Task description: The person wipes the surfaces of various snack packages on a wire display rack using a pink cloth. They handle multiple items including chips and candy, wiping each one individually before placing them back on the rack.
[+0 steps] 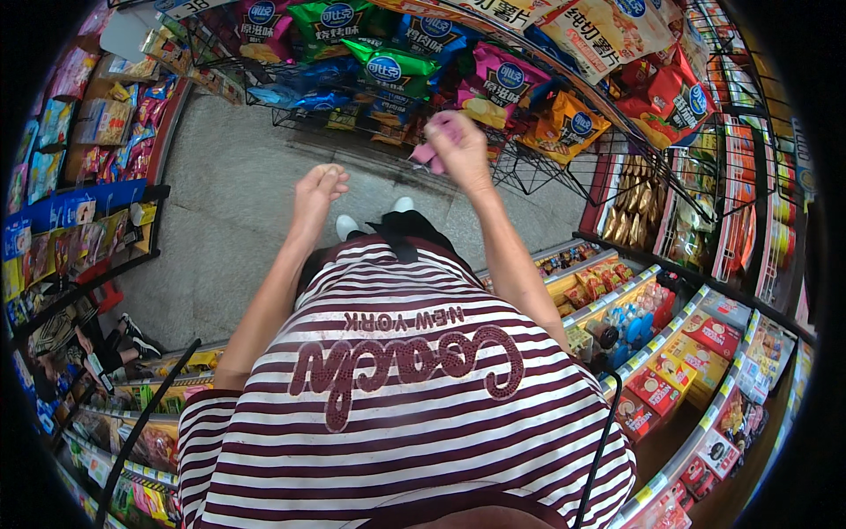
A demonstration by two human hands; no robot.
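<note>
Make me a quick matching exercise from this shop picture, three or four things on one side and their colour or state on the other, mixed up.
Things:
1. right hand
2. left hand
3. shirt
4. shoes

States or colours:
A. white
B. closed, nothing visible in it
C. holds a pink cloth
D. maroon and white stripes

Pairs: 1-C, 2-B, 3-D, 4-A

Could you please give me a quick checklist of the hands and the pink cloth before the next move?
1. Right hand grips the pink cloth: ok.
2. Left hand holds nothing: ok, fingers curled.
3. Cloth apart from the snack bags on the wire rack: cannot tell.
4. Bare floor ahead of the white shoes: ok.
5. Cloth folded or crumpled: cannot tell, blurred.
</note>
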